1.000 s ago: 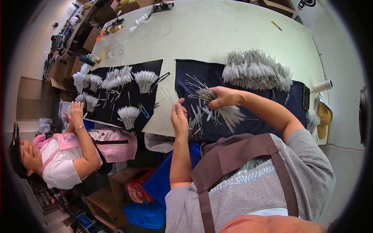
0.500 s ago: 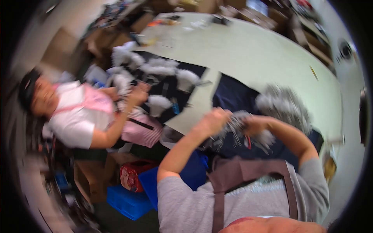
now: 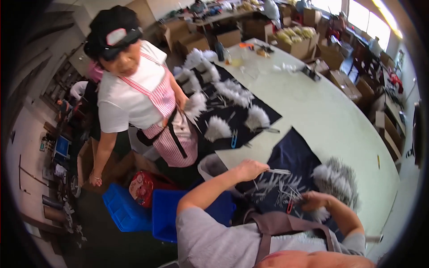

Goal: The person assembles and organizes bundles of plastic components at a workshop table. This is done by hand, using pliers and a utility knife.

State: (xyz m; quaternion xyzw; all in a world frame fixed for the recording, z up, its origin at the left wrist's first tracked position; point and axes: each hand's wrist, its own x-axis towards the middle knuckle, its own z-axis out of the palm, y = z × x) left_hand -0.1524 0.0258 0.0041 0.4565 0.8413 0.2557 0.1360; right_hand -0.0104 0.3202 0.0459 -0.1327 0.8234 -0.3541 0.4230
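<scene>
My left hand [image 3: 253, 169] is closed on a few thin silvery rods [image 3: 280, 171] that stick out past its fingers over the dark cloth. My right hand [image 3: 314, 201] is curled, fingertips down, beside a scattered heap of similar thin rods [image 3: 288, 192]. What it pinches, if anything, I cannot make out. Touching that side of the heap is a small red-handled tool [image 3: 289, 206]. Just beyond my right hand lies a big fluffy grey-white pile [image 3: 336, 183], and a white tuft [image 3: 319, 215] sits below that hand. Dark blue cloth [image 3: 292, 154] lies under the rods.
At left a co-worker [image 3: 134, 96] in a striped apron stands by a dark cloth holding several white fluffy tufts [image 3: 218, 128] and a blue-handled tool [image 3: 234, 138]. Blue bins [image 3: 169, 210], a red container [image 3: 145, 190] and cartons [image 3: 89, 161] stand on the floor. Boxes line the pale table's [image 3: 357, 134] far side.
The view has swung upward and left. My left hand has moved apart from my right, rods in its fingers. The co-worker now stands more upright, one arm lowered toward a carton.
</scene>
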